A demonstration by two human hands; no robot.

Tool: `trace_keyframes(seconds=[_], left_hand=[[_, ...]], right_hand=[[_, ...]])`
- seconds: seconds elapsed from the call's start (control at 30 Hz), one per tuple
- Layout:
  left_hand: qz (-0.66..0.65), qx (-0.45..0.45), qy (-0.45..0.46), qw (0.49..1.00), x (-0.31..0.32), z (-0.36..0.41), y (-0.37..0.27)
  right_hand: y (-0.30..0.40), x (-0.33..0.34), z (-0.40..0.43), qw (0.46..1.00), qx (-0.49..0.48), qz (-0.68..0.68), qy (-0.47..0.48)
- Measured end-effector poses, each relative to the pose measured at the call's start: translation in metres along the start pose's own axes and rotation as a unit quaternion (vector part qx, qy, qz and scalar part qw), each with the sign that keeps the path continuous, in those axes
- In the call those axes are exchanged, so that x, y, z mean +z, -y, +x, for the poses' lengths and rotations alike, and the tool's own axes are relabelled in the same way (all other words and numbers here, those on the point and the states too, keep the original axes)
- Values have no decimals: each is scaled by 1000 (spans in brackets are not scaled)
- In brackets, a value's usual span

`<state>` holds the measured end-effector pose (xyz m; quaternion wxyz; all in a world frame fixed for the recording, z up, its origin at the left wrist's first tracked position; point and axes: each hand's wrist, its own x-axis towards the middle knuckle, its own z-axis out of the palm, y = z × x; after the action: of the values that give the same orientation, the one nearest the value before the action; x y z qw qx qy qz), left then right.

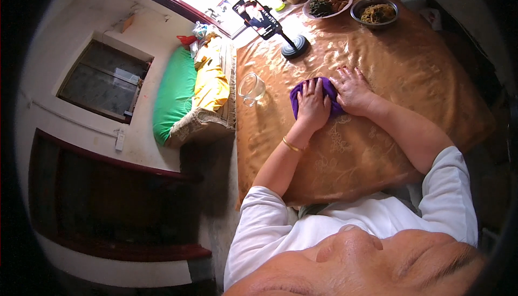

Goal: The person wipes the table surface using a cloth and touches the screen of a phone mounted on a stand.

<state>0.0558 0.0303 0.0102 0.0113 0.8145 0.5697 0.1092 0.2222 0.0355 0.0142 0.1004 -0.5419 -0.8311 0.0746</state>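
Note:
A folded purple cloth (294,98) lies on the table. My left hand (312,104), with a gold bangle on its wrist, rests palm down on top of it and hides much of it. Beside it, my right hand (353,90) is flat with the fingers apart, mostly on the brown tablecloth (388,134). Its thumb side meets the cloth's right edge. Neither hand has its fingers closed around anything. To the left of the cloth is a clear glass mug (251,86) with a handle.
Beyond my hands, a phone (257,16) stands on a round-based holder (295,47). At the far side are a plate of food (328,4) and a metal bowl of food (374,13). A sofa with green (176,94) and yellow covers (211,77) adjoins the table's left side.

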Motion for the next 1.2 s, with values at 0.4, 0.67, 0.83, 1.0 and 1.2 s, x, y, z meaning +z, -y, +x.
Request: trace_keyframes(seconds=[0.4,0.67,0.83,1.0,1.2], left_hand=[[-11,-88,-29,996,14,83,33],[12,-79,-33,996,12,61,24],[16,-34,-7,999,-1,18,7],[10,11,23,1000,-12,-44,-14],[-17,53,56,997,-29,-121,-39]], right_hand=[[3,-5,3,998,5,-21,56],[5,-15,1,998,-4,-12,64],[4,-16,-2,999,-9,0,45],[3,-12,-4,1000,-8,27,13],[3,-7,-4,999,-26,22,2]])
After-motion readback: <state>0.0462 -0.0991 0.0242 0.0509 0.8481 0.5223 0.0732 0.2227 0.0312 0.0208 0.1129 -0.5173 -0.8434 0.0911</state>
